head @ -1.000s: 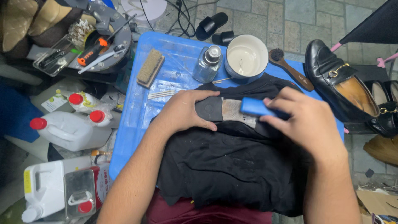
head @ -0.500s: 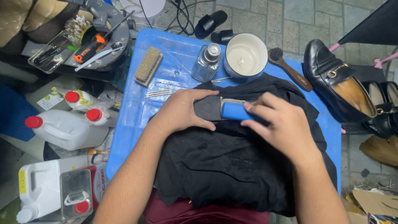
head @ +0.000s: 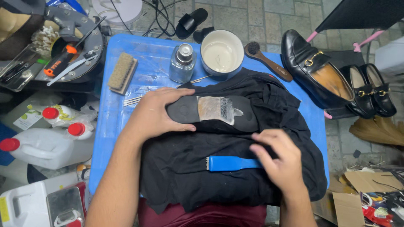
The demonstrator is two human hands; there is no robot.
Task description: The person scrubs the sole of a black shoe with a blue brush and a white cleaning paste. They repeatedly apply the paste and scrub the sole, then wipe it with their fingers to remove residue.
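Note:
A black shoe (head: 214, 112) lies sole up on a black cloth (head: 219, 168) spread over a blue table (head: 151, 54). The middle of the sole is scuffed and pale. My left hand (head: 153, 114) clamps the heel end of the shoe. My right hand (head: 280, 162) rests on the cloth nearer me and holds the handle of a blue brush (head: 229, 163), which lies flat on the cloth, clear of the shoe.
On the table's far side stand a white bowl (head: 221, 54), a small glass bottle (head: 182, 64), a wooden brush (head: 122, 72) and a dauber brush (head: 267, 61). Black loafers (head: 332, 77) sit at the right. White jugs with red caps (head: 46, 138) and a tool tray (head: 59, 54) are at the left.
My right hand has drawn the blue brush off the sole and toward me, down onto the cloth. The pale scuffed patch of the sole is now uncovered. My left hand stays on the heel.

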